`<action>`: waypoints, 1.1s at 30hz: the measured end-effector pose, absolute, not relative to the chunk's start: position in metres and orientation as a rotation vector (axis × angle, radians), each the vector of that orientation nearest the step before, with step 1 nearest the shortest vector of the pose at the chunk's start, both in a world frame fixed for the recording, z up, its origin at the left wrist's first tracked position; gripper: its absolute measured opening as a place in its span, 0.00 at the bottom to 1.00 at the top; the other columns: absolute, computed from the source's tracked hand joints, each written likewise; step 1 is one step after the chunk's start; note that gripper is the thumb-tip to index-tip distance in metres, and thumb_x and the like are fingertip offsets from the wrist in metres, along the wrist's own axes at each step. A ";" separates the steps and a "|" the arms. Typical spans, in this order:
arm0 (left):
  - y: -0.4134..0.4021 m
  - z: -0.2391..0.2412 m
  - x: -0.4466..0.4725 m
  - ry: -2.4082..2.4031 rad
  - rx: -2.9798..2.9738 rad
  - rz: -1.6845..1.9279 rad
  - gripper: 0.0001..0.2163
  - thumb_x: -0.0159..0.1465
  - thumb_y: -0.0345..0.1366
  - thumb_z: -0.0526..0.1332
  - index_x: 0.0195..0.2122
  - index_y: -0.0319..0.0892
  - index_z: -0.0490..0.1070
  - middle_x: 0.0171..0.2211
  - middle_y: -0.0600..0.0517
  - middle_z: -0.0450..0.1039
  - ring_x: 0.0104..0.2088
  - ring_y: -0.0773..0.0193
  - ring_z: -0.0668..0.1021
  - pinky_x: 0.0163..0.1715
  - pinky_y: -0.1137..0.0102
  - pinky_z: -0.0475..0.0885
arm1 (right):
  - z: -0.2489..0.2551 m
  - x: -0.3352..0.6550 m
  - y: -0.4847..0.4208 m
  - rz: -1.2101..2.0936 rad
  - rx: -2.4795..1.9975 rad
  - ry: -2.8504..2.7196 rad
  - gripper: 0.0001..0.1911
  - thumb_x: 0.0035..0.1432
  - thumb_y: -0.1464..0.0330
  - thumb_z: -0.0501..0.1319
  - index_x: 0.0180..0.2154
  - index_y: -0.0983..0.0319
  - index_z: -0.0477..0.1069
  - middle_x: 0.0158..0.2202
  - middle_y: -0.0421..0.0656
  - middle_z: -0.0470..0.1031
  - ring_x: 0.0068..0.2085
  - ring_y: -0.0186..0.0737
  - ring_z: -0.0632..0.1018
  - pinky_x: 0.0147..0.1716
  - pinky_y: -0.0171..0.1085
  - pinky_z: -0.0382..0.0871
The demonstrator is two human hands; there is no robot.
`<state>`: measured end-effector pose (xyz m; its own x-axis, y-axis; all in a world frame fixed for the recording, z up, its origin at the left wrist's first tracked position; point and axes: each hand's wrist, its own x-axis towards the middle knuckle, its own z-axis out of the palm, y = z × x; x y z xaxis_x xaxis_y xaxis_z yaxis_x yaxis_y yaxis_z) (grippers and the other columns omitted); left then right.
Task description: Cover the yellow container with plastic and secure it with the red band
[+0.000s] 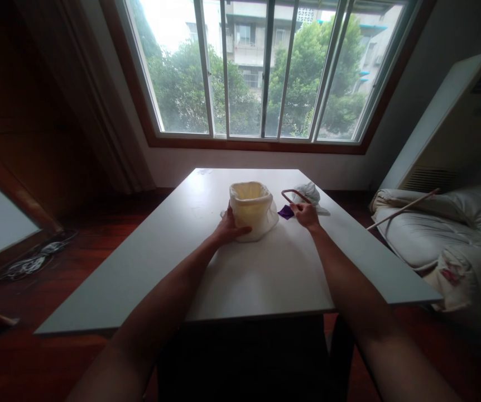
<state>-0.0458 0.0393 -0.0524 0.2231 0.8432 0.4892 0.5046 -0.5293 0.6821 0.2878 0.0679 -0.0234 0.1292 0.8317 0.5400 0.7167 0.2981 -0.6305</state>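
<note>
A small yellow bin (pixel 252 207) lined with a white plastic bag stands upright on the white table (pixel 240 268). My left hand (pixel 231 228) grips the bin's lower left side, thumb across its front. My right hand (pixel 306 214) is closed on a thin reddish-brown curved piece (pixel 293 194), which looks like a loop or handle. A small purple scrap (pixel 285 211) lies on the table just left of my right hand. Behind that hand sits a crumpled white plastic bag (pixel 307 192).
A wide window (pixel 261 67) fills the wall behind the table. A pale sofa (pixel 437 229) with a thin stick (pixel 403 209) lying across it stands to the right, below a white cabinet unit (pixel 453 123). Cables (pixel 31 262) lie on the wooden floor at left.
</note>
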 end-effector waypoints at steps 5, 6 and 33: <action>0.035 -0.023 -0.057 1.491 2.253 1.192 0.63 0.42 0.60 0.74 0.72 0.42 0.38 0.68 0.32 0.49 0.67 0.30 0.54 0.63 0.38 0.56 | 0.001 0.269 0.049 0.048 -1.193 -1.547 0.21 0.62 0.53 0.57 0.31 0.63 0.77 0.31 0.50 0.78 0.31 0.45 0.75 0.38 0.44 0.70; 0.031 -0.015 -0.058 1.531 2.303 1.233 0.62 0.43 0.61 0.73 0.71 0.42 0.40 0.69 0.32 0.47 0.68 0.30 0.52 0.63 0.37 0.54 | 0.007 0.263 0.042 0.027 -1.131 -1.559 0.21 0.63 0.53 0.57 0.33 0.63 0.77 0.32 0.49 0.78 0.31 0.44 0.75 0.38 0.43 0.70; 0.031 0.005 -0.147 2.573 1.674 1.130 0.17 0.58 0.51 0.64 0.38 0.43 0.78 0.35 0.45 0.79 0.37 0.51 0.78 0.37 0.62 0.70 | -0.004 0.245 0.038 0.079 -1.069 -1.752 0.18 0.62 0.60 0.59 0.50 0.62 0.73 0.57 0.52 0.71 0.34 0.38 0.78 0.39 0.43 0.77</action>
<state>-0.1471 0.0312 0.0046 -0.4699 0.7572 0.4537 0.8463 0.2404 0.4754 0.2450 0.0375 -0.0039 -0.0680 0.6840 0.7263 0.6160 0.6014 -0.5088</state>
